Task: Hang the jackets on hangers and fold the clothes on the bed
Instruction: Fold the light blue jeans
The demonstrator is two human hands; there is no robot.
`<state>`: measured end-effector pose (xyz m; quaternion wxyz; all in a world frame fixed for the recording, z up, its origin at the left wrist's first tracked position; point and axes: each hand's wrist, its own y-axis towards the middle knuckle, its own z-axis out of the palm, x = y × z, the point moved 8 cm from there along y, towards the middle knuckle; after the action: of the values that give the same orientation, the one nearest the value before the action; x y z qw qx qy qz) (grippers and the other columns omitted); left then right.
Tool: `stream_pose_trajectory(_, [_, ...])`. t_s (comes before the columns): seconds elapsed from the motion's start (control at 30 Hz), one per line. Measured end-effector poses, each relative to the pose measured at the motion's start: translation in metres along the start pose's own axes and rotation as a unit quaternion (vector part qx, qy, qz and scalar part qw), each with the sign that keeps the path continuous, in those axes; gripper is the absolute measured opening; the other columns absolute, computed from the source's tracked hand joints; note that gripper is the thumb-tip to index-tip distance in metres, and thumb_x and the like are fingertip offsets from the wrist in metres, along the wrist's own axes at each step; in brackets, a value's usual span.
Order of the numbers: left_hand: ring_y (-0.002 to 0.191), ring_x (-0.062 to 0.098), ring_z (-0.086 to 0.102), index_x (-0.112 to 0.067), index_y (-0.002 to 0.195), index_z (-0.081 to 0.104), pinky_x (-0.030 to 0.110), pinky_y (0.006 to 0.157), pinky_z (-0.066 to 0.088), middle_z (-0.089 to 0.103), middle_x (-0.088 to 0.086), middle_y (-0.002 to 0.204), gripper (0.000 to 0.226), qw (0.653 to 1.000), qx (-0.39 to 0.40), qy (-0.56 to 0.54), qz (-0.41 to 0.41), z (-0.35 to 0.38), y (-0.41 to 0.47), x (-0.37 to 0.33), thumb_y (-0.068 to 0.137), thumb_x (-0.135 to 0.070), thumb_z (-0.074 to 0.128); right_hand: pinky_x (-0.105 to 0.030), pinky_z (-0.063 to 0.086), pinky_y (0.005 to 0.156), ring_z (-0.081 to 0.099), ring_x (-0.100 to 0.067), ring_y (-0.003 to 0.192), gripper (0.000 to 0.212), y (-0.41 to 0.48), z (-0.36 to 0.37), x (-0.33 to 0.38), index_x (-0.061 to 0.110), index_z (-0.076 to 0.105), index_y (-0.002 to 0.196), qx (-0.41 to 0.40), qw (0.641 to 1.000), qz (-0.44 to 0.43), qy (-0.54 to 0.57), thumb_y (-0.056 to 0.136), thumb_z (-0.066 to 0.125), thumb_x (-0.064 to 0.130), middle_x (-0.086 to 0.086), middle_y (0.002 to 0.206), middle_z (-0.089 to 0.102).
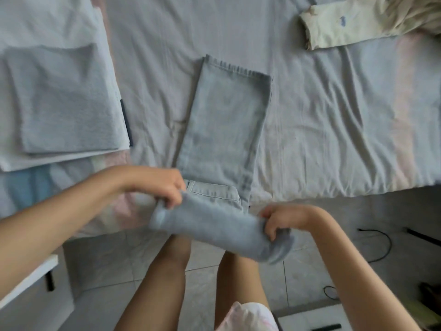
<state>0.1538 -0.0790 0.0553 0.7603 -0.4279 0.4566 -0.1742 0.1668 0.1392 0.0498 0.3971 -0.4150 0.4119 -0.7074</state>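
The left hand (pixel 167 187) and the right hand (pixel 284 218) each grip one end of a grey-blue cloth (pixel 214 225), fingers curled tight, holding it over the near edge of the bed (pixel 334 115) at 6 o'clock. Folded jeans (pixel 226 130) lie just beyond it. A folded stack (pixel 64 99) sits at 9 o'clock and a cream garment (pixel 346 25) at 1.

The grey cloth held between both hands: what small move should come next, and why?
Probably lay the grey cloth flat on the sheet beside the jeans: left hand and right hand grip its ends in mid-air, and folding needs a surface.
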Motion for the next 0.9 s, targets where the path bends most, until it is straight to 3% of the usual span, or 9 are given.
stream_pose_trajectory(0.13, [0.059,0.009,0.056,-0.002,0.08,0.063,0.02,0.056,0.044,0.06,0.002,0.065,0.033,0.938,-0.232,-0.238,0.094,-0.098,-0.004,-0.006,0.054,-0.022,0.07,-0.023,0.045,0.058,0.06,-0.017,0.067,0.033,-0.024,-0.107,0.023,0.003,0.062,0.091,-0.167,0.95,-0.159,0.212,0.059,0.057,0.01,-0.008,0.075,0.062])
stream_pose_trajectory(0.2, [0.067,0.006,0.064,-0.013,0.087,0.063,0.021,0.066,0.051,0.07,-0.005,0.072,0.011,0.843,-0.343,-0.381,0.163,-0.146,0.007,-0.008,0.079,-0.019,0.068,-0.02,0.048,0.057,0.062,-0.012,0.066,0.018,-0.028,-0.168,0.034,0.012,0.062,0.088,-0.24,0.87,-0.236,0.361,0.074,0.064,0.023,-0.002,0.074,0.066])
stream_pose_trajectory(0.27, [0.082,0.008,0.066,-0.019,0.096,0.06,0.027,0.08,0.052,0.072,-0.003,0.091,0.014,0.791,-0.389,-0.434,0.188,-0.172,0.032,-0.005,0.089,-0.031,0.061,-0.023,0.053,0.067,0.065,-0.013,0.077,0.036,-0.012,-0.207,0.038,0.014,0.065,0.1,-0.263,0.79,-0.263,0.487,0.077,0.064,0.041,-0.001,0.085,0.07])
stream_pose_trajectory(0.33, [0.097,0.012,0.063,-0.018,0.108,0.055,0.032,0.09,0.05,0.065,0.004,0.117,0.036,0.805,-0.41,-0.404,0.146,-0.177,0.063,0.006,0.082,-0.039,0.068,-0.027,0.052,0.075,0.065,-0.016,0.092,0.055,0.018,-0.223,0.042,0.014,0.06,0.123,-0.278,0.78,-0.241,0.506,0.08,0.06,0.049,-0.003,0.104,0.067])
stream_pose_trajectory(0.4, [0.098,0.015,0.062,-0.012,0.12,0.05,0.031,0.087,0.05,0.062,0.005,0.12,0.048,0.806,-0.456,-0.365,0.097,-0.17,0.079,0.022,0.082,-0.029,0.073,-0.028,0.053,0.073,0.066,-0.016,0.087,0.049,0.046,-0.229,0.041,0.008,0.056,0.129,-0.34,0.769,-0.219,0.495,0.088,0.063,0.033,-0.006,0.108,0.066])
stream_pose_trajectory(0.53, [0.098,0.018,0.057,-0.008,0.118,0.046,0.029,0.082,0.046,0.059,0.006,0.112,0.049,0.796,-0.528,-0.286,0.074,-0.156,0.083,0.034,0.08,-0.02,0.074,-0.034,0.053,0.076,0.063,-0.015,0.078,0.026,0.056,-0.227,0.031,0.009,0.057,0.109,-0.479,0.678,-0.218,0.513,0.085,0.069,0.011,-0.006,0.096,0.065])
stream_pose_trajectory(0.63, [0.095,0.017,0.053,-0.007,0.111,0.046,0.02,0.071,0.037,0.056,0.005,0.108,0.025,0.788,-0.572,-0.214,0.072,-0.149,0.077,0.033,0.091,-0.01,0.06,-0.032,0.056,0.076,0.064,-0.014,0.078,0.011,0.054,-0.223,0.032,0.016,0.058,0.094,-0.468,0.656,-0.258,0.532,0.089,0.062,0.007,0.0,0.09,0.065])
stream_pose_trajectory(0.73, [0.095,0.018,0.055,0.003,0.116,0.047,0.022,0.076,0.039,0.058,0.009,0.11,0.03,0.777,-0.591,-0.189,0.106,-0.157,0.079,0.026,0.09,-0.007,0.059,-0.029,0.055,0.071,0.064,-0.014,0.076,0.014,0.051,-0.227,0.023,0.017,0.058,0.09,-0.453,0.618,-0.284,0.576,0.09,0.059,0.003,-0.001,0.087,0.066])
stream_pose_trajectory(0.9, [0.104,0.035,0.058,0.002,0.115,0.05,0.043,0.089,0.045,0.061,0.021,0.112,0.04,0.756,-0.632,-0.163,0.052,-0.153,0.094,0.026,0.086,-0.025,0.059,-0.033,0.052,0.078,0.065,-0.02,0.091,0.021,0.065,-0.234,0.006,0.011,0.061,0.11,-0.467,0.669,-0.235,0.528,0.089,0.064,0.016,-0.006,0.103,0.068])
